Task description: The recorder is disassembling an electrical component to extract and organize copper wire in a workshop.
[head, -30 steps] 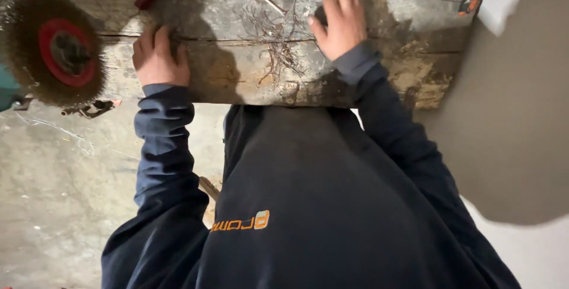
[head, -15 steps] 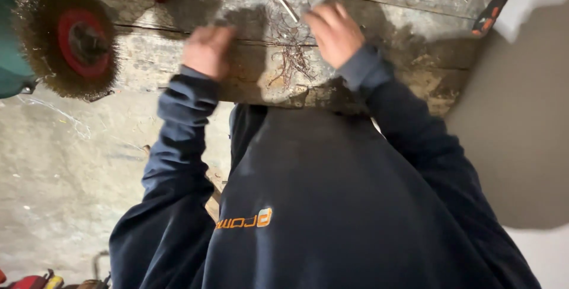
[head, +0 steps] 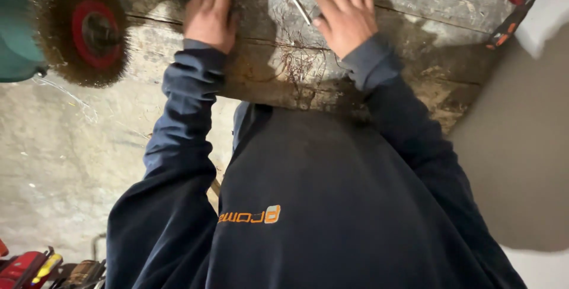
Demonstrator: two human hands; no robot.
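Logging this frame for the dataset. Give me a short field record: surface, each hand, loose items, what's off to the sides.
surface: worn wooden bench top, scratched and stained
left hand: left hand flat on the boards, palm down, holding nothing
right hand: right hand spread flat, beside a small metal pin
debris: loose wire strands between the hands
left side: wire brush wheel with red hub
top right: red and black strap

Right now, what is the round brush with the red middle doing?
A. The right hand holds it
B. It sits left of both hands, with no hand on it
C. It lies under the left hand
B: the round wire brush sits left of the left hand and right hand, which both rest flat on the wooden bench.
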